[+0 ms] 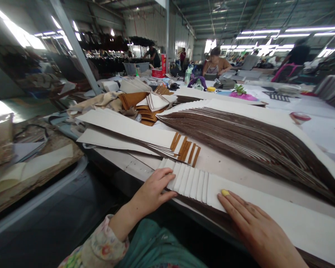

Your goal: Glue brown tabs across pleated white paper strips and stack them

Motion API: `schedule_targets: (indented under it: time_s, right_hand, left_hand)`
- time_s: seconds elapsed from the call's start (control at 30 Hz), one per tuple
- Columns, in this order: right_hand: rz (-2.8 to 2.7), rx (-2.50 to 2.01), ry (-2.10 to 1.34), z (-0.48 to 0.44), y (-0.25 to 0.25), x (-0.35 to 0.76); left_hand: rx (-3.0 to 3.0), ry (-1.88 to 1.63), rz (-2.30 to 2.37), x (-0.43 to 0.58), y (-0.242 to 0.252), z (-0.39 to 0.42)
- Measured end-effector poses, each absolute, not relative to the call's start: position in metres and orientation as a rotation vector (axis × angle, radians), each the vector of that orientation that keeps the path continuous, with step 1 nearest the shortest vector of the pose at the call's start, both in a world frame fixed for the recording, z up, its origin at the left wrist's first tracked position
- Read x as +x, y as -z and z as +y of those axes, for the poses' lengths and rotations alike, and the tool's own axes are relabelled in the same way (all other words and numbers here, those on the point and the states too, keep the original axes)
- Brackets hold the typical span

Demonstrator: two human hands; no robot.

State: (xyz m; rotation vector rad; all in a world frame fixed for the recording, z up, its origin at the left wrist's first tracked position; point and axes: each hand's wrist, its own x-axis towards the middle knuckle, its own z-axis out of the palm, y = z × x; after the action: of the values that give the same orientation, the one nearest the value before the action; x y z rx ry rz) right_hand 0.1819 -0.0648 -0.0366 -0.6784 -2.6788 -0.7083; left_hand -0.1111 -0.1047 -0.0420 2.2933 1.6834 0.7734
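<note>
A row of overlapping white strips (189,181), fanned like steps, lies along the table's near edge. My left hand (156,188) rests on their left end, with its thumb apart from its slightly bent fingers. Farther right, my right hand (248,216) lies flat with fingers stretched out on a long white panel (279,204) with a dark underside. A yellow cover sits on one of its fingertips. Just beyond my left hand are more long white panels (131,128), with narrow brown strips (185,149) across their right ends.
Behind my right hand, a thick fanned stack of white-topped, dark-sided panels (248,137) spreads across the table. Brown and white cut pieces (145,106) are heaped at the back left. A lower bench (30,160) stands to the left. A person (216,63) sits across the table.
</note>
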Motion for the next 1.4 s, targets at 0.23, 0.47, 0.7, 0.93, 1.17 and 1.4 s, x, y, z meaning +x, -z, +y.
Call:
schedule_targets:
  time_s: [0.23,0.47,0.7,0.93,1.17,1.4]
  right_hand:
    - [-2.697,-0.685,0.64,-0.063,0.039,0.185]
    - [-2.691,-0.678,0.587,-0.063,0.037,0.185]
    - [-2.656,-0.685,0.543,-0.064,0.031,0.181]
    - [-2.612,-0.751,0.562,-0.065,0.035,0.176]
    - [-2.673,-0.7,0.658,-0.064,0.043,0.185]
    - [-2.646,-0.656,0.721,-0.065,0.039,0.181]
  left_hand:
    - [2.245,-0.79,1.697,-0.108,0.034,-0.109]
    - [2.213,-0.837,1.77,-0.103,0.035,-0.109]
    - [2.54,-0.976,1.604,-0.084,0.041,-0.104]
    - [2.53,-1.064,1.462,-0.077,0.039,-0.096]
    - [2.519,-1.048,1.477,-0.084,0.045,-0.101]
    - [2.499,-1.102,1.533,-0.088,0.053,-0.108]
